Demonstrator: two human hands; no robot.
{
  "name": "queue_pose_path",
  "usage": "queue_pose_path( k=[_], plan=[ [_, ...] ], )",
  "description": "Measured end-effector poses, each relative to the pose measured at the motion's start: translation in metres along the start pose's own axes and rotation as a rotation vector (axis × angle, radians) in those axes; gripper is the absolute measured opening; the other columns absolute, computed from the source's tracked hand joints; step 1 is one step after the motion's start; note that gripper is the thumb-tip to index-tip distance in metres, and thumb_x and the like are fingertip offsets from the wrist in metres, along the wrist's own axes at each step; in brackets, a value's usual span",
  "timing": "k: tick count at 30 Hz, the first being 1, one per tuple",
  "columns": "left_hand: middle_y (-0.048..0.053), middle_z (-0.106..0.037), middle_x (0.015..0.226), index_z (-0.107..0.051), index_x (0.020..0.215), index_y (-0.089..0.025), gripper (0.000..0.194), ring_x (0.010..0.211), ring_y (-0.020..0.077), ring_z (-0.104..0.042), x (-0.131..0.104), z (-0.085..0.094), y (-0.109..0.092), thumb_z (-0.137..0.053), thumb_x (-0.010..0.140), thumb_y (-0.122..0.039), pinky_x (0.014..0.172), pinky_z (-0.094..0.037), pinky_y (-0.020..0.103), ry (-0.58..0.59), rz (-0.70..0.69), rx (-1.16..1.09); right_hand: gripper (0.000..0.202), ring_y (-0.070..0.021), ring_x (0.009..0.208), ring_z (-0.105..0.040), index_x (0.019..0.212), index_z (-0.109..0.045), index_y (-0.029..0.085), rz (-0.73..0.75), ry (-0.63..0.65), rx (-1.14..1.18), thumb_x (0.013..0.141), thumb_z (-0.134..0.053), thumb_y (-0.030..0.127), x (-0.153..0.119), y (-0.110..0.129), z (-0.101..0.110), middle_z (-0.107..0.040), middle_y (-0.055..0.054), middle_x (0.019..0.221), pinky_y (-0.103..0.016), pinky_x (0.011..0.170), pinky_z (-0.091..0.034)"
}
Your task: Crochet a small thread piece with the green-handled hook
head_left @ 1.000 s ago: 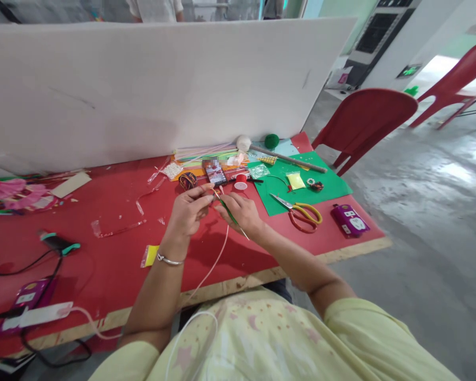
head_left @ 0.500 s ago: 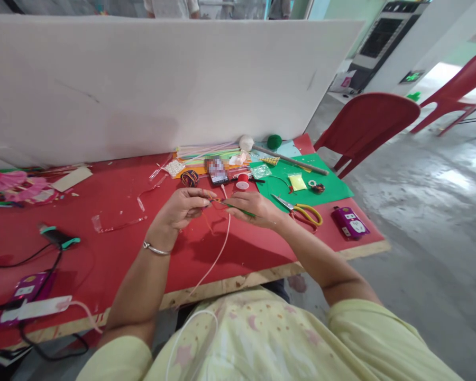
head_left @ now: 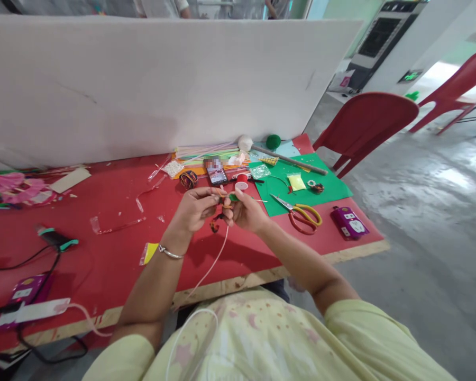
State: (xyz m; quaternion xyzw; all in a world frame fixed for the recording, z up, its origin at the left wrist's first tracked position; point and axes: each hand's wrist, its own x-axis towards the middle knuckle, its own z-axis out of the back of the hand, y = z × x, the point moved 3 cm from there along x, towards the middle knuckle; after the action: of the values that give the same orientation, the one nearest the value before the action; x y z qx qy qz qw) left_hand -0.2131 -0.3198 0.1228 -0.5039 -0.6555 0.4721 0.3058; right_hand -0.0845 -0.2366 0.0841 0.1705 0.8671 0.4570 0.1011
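Tabletop (head_left: pixel 115 193): fingers (head_left: pixel 207 203) tight on yarn (head_left: pixel 214 226), tool (head_left: pixel 233 197).

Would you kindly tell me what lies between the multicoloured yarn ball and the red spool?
In the head view, the phone lies between the yarn ball and the red spool.

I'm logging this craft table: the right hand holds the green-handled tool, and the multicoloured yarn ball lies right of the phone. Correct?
Not quite: the head view shows the multicoloured yarn ball left of the phone. The right hand does hold the green-handled tool.
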Motion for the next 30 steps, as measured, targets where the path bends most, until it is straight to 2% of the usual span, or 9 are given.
queue_pose_path(
  k=[4,10,15,18,20,23,25,27,30],
  plan=[
    [-0.002,-0.057,0.055,-0.083,0.092,-0.014,0.027,0.040,0.0011,-0.031,0.000,-0.001,0.002,-0.085,0.065,-0.017,0.041,-0.020,0.018,-0.068,-0.091,-0.065,0.059,-0.0115,0.050,-0.059,0.084,-0.065,0.018,0.071,-0.140,-0.026,0.090,-0.054,0.076,0.006,-0.004,-0.002,-0.062,0.001,0.061,-0.022,0.049,-0.048],
    [-0.002,-0.062,0.059,-0.081,0.089,-0.015,0.031,0.038,0.0002,-0.029,-0.003,0.000,0.001,-0.090,0.059,-0.017,0.040,-0.018,0.019,-0.152,-0.106,-0.094,0.066,-0.0123,0.052,-0.061,0.087,-0.066,0.018,0.128,-0.157,-0.105,0.089,-0.048,0.082,0.007,-0.004,-0.003,-0.065,-0.001,0.065,-0.023,0.049,-0.049],
    [-0.003,-0.063,0.062,-0.080,0.089,-0.015,0.034,0.040,-0.0001,-0.030,-0.001,-0.004,0.005,-0.088,0.056,-0.017,0.040,-0.018,0.018,-0.228,-0.132,-0.164,0.060,-0.0146,0.058,-0.063,0.092,-0.066,0.019,0.230,-0.205,-0.208,0.088,-0.054,0.078,0.004,-0.006,-0.007,-0.066,-0.002,0.071,-0.026,0.054,-0.052],
    [-0.002,-0.064,0.063,-0.078,0.088,-0.015,0.034,0.040,-0.0001,-0.031,0.001,-0.007,0.013,-0.087,0.055,-0.017,0.040,-0.018,0.018,-0.273,-0.124,-0.197,0.055,-0.0155,0.060,-0.063,0.093,-0.066,0.021,0.302,-0.263,-0.415,0.095,-0.049,0.073,-0.002,-0.002,-0.009,-0.066,-0.003,0.073,-0.028,0.058,-0.053],
    [-0.003,-0.063,0.063,-0.077,0.088,-0.014,0.035,0.040,0.0003,-0.033,0.002,-0.010,0.019,-0.086,0.054,-0.017,0.040,-0.019,0.018,-0.323,-0.117,-0.208,0.052,-0.0165,0.068,-0.064,0.093,-0.066,0.021,0.402,-0.318,-0.664,0.099,-0.045,0.069,-0.007,0.001,-0.011,-0.067,-0.004,0.079,-0.029,0.064,-0.052],
    [-0.008,-0.054,0.058,-0.076,0.090,-0.014,0.037,0.041,0.0006,-0.033,0.004,-0.014,0.027,-0.085,0.055,-0.017,0.041,-0.021,0.019,-0.431,-0.142,-0.208,0.047,-0.0191,0.081,-0.065,0.097,-0.066,0.020,0.588,-0.383,-1.093,0.103,-0.043,0.060,-0.011,0.004,-0.015,-0.069,-0.009,0.088,-0.030,0.072,-0.049],
    [-0.010,-0.048,0.057,-0.077,0.094,-0.014,0.039,0.043,0.0012,-0.034,0.005,-0.015,0.030,-0.084,0.057,-0.019,0.043,-0.024,0.019,-0.494,-0.174,-0.197,0.044,-0.0193,0.081,-0.064,0.098,-0.066,0.019,0.634,-0.412,-1.242,0.105,-0.042,0.056,-0.011,0.003,-0.015,-0.070,-0.010,0.089,-0.029,0.072,-0.046],
    [-0.010,-0.046,0.057,-0.077,0.101,-0.014,0.042,0.045,0.0020,-0.035,0.006,-0.014,0.032,-0.084,0.060,-0.021,0.045,-0.025,0.020,-0.512,-0.198,-0.166,0.044,-0.0178,0.079,-0.064,0.097,-0.065,0.020,0.608,-0.400,-1.195,0.106,-0.039,0.054,-0.008,0.001,-0.013,-0.070,-0.008,0.086,-0.028,0.071,-0.047],
    [-0.010,-0.048,0.059,-0.078,0.109,-0.014,0.048,0.045,0.0021,-0.033,0.007,-0.010,0.033,-0.083,0.062,-0.022,0.045,-0.023,0.021,-0.466,-0.203,-0.084,0.048,-0.0157,0.074,-0.063,0.090,-0.062,0.020,0.515,-0.318,-0.955,0.107,-0.035,0.056,-0.004,0.002,-0.007,-0.066,-0.004,0.080,-0.027,0.070,-0.049]
  ],
)
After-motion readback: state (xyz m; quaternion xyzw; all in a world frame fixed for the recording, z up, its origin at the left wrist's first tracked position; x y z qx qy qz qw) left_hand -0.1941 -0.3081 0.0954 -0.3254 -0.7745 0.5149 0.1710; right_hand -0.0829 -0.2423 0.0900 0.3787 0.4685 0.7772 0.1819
